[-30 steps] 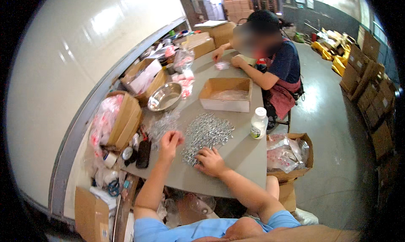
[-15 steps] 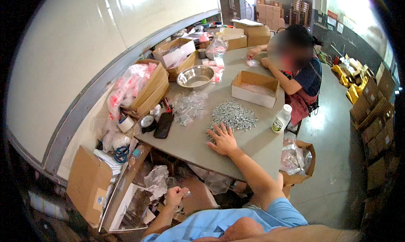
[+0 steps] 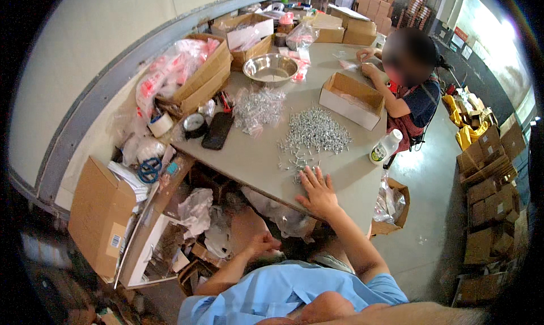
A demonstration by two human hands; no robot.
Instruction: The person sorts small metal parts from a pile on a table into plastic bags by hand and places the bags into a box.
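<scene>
My right hand point(image 3: 318, 192) lies on the table's near edge, fingers spread, the fingertips touching a few loose screws at the near side of a pile of small silvery screws point(image 3: 318, 131). Below the table edge, over my lap, my left hand point(image 3: 263, 244) is closed with its fingers curled; whatever it may hold is too small to make out. Left of the pile lies a heap of clear bags filled with screws point(image 3: 256, 107). A white bottle point(image 3: 386, 147) with a label stands to the right of the pile.
Beyond the pile are an open carton point(image 3: 352, 101) and a steel bowl point(image 3: 271, 69). A phone point(image 3: 217, 131) and a tape roll point(image 3: 195, 125) lie at left by a box of plastic bags point(image 3: 192, 73). A co-worker point(image 3: 416, 95) sits across at the far right, hands on the table.
My right hand has drawn back toward the near table edge, with a few screws strung out from the pile. My left hand has moved right, closer to my body. The view has shifted.
</scene>
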